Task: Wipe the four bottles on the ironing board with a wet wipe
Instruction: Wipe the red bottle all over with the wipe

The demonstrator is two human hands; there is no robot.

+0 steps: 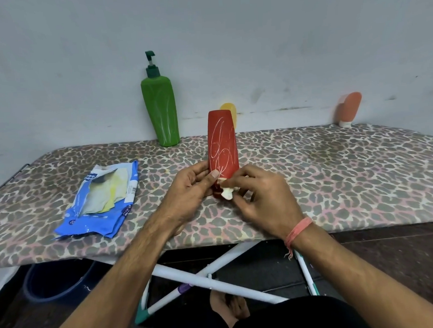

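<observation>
Both hands on red bottle, wipe at its base.

L hand point(190, 188) grips lower part of the red bottle point(222, 144), thumb across front; bottle upright, white scribbles on it, held over the ironing board point(338, 181). R hand point(263, 201) pinches a small white wet wipe point(226, 191) vs bottle's bottom end. Blue wipes pack point(103, 198) lies open on board, left. Further back by wall: green pump bottle point(161, 109), yellow bottle point(231, 112) mostly hidden behind red one, orange bottle point(349, 108) far right, cap down.

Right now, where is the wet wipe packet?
The wet wipe packet lies on the ironing board's left part, left of the left hand, below the green pump bottle.
</observation>
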